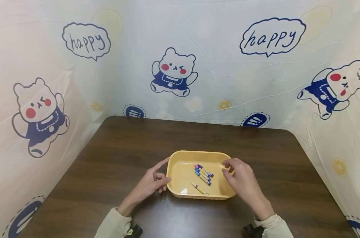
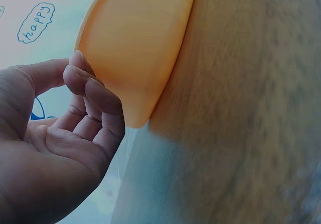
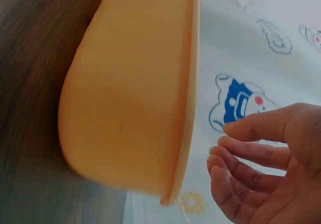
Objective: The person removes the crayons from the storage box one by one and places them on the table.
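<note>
A yellow plastic tray [image 1: 180, 155] sits on the table with several short crayons [image 1: 204, 178] inside. Their tips are blue, pink and purple, and they lie bunched right of centre; a yellow crayon [image 1: 199, 188] lies apart, closer to the front wall. My left hand [image 1: 148, 183] touches the tray's left side, index finger stretched along the rim and thumb against the edge, the other fingers bent. Over the right rim hovers my right hand [image 1: 243, 178], fingers loosely bent and thumb apart. In the right wrist view, a gap separates these fingertips [image 3: 220, 142] from the tray's outer wall [image 3: 130, 93].
A dark brown wooden table [image 1: 138, 135] carries the tray near its front middle. Pale fabric walls [image 1: 215, 66] printed with bears and "happy" bubbles enclose its back and sides. Light sleeves [image 1: 112, 224] and dark wrist straps show at the bottom.
</note>
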A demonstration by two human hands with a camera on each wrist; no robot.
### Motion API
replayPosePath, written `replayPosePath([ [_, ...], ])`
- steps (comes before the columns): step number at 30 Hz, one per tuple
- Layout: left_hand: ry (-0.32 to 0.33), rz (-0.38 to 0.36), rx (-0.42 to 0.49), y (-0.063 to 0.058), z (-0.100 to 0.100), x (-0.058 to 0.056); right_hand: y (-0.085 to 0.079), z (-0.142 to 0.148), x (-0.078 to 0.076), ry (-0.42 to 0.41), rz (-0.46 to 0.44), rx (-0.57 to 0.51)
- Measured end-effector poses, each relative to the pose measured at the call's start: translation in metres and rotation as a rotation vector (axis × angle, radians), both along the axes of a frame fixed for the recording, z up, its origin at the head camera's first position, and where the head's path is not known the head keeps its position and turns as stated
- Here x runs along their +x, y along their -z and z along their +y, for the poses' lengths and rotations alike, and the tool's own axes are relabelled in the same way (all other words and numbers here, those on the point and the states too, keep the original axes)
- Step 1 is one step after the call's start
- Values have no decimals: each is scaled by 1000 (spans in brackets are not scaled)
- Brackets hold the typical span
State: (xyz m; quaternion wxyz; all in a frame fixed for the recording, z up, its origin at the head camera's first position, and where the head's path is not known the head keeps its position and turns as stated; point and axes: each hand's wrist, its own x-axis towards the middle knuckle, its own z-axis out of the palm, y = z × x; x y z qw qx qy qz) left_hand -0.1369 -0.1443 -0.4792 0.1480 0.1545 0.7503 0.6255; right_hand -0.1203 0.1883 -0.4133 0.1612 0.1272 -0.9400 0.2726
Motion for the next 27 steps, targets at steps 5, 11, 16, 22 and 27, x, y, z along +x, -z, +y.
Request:
replayPosePath([
  [5,3,-2,11,0,0,0,1,-16,-2,-38,-30,14],
  [11,-3,-9,4,-1,0,0,6,-30,-5,-90,-78,31],
  [16,-7,-15,1,-1,0,1,10,-40,-9,-142,-108,74],
  [22,-12,-26,3,-1,1,1,16,-53,-14,-214,-186,134],
  [27,-18,-33,-6,-1,1,1,20,-58,-16,-273,-273,144],
])
